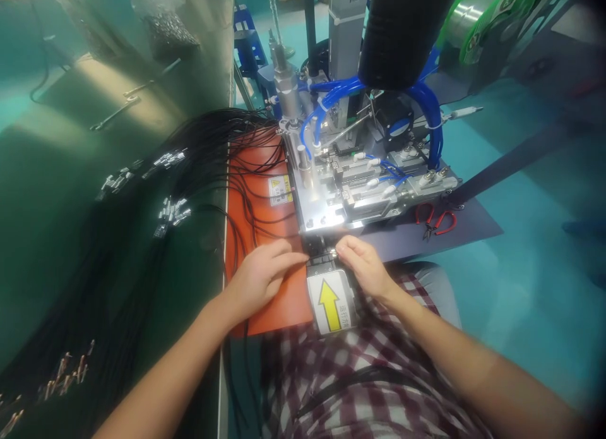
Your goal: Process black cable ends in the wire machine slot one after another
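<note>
My left hand (261,271) rests on the orange mat (279,300), fingers pressed together and pointing right at a small black fixture (322,260) at the machine's front. My right hand (364,265) comes in from the other side, fingers curled and pinched at the same fixture. What the fingertips hold is too small to make out. Just below the fixture is a plate with a yellow arrow (330,300) pointing toward the machine. The metal machine (350,186) with blue air hoses (341,91) stands right behind my hands.
A large bundle of black wires (199,167) with metal terminals (173,210) lies over the green table at left and crosses the mat. Red-handled pliers (435,221) lie to the machine's right. A green wire spool (483,16) stands at the back right. My checked-shirt lap is below.
</note>
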The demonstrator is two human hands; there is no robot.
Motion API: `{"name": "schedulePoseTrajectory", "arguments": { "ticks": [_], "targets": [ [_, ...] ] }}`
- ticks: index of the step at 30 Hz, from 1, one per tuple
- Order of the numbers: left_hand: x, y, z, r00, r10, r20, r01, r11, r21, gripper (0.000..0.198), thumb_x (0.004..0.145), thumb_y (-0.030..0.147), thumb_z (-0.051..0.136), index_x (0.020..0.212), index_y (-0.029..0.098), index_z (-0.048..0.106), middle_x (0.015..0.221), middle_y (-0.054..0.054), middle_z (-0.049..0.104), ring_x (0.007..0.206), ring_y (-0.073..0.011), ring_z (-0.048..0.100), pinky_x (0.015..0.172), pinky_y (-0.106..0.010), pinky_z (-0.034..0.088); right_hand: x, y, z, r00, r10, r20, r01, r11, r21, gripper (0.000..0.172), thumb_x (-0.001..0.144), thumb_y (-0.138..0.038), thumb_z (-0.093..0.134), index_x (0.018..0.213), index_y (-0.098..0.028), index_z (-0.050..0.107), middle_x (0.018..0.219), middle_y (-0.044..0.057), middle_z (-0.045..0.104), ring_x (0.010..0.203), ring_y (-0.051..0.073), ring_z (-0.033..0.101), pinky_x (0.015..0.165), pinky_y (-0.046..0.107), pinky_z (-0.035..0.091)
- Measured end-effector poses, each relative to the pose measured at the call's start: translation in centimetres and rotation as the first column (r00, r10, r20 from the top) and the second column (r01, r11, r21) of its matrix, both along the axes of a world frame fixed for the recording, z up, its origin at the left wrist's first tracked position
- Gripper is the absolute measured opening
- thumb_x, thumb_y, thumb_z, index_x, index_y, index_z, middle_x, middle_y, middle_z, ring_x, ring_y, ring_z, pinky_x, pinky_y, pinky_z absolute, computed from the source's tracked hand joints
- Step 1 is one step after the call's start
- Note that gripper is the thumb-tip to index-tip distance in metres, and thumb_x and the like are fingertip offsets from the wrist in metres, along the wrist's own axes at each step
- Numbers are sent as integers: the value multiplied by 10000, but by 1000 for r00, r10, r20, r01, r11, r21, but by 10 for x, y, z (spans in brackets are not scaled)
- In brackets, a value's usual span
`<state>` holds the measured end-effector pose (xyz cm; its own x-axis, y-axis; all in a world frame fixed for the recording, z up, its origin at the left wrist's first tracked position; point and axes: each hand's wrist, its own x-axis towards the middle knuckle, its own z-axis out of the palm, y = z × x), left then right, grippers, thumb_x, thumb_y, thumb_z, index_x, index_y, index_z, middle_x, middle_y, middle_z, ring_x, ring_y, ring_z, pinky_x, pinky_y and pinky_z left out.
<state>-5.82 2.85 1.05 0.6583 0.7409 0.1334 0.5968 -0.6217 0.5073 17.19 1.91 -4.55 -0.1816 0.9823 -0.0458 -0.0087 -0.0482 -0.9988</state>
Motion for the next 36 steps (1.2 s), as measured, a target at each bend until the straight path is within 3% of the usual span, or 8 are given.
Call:
{"name": "schedulePoseTrajectory", "arguments": {
  "ticks": [7, 13, 16, 31, 36],
  "targets": [
    [0, 3, 3, 1000, -20, 19, 20, 1000, 4, 346, 950, 106, 379, 1124, 156, 674, 902, -61, 593, 796, -141, 571, 715, -257, 474, 10, 5, 5, 994, 51, 96, -53, 998, 17, 291, 902, -359, 529, 668, -199, 463, 634, -42, 394, 608, 124, 354, 593, 278, 296],
    [-2, 2, -8, 996, -26, -82, 50, 950, 307, 347, 908, 67, 407, 1058, 163, 704, 862, -69, 612, 767, -169, 576, 643, -280, 455, 5, 2, 5, 998, 44, 40, -42, 998, -52, 323, 890, -434, 505, 666, -212, 431, 621, -51, 362, 559, 111, 314, 540, 270, 280],
    [-1, 0, -11, 995, 4, -98, 32, 930, 367, 343, 895, 50, 418, 1049, 158, 705, 861, -73, 616, 767, -175, 571, 642, -289, 458, 3, 1, 6, 999, 49, 8, -48, 995, -90, 336, 880, -459, 501, 663, -216, 419, 601, -57, 351, 526, 104, 295, 504, 261, 262],
    [1, -3, -15, 998, 31, 53, -40, 984, 176, 321, 902, 35, 425, 1048, 155, 685, 982, -83, 600, 909, -178, 565, 791, -317, 492, 0, -8, 11, 993, -68, 98, 73, 996, -46, 260, 931, -347, 478, 711, -216, 430, 622, -56, 366, 562, 117, 333, 548, 270, 290],
    [2, -3, -15, 997, 41, 67, -52, 984, 172, 318, 924, 70, 419, 1054, 181, 687, 971, -79, 596, 899, -176, 564, 777, -317, 496, 4, -7, 15, 953, -76, 294, 55, 995, 79, 244, 950, -299, 444, 721, -215, 446, 655, -32, 434, 624, 137, 417, 606, 283, 321]
  ]
}}
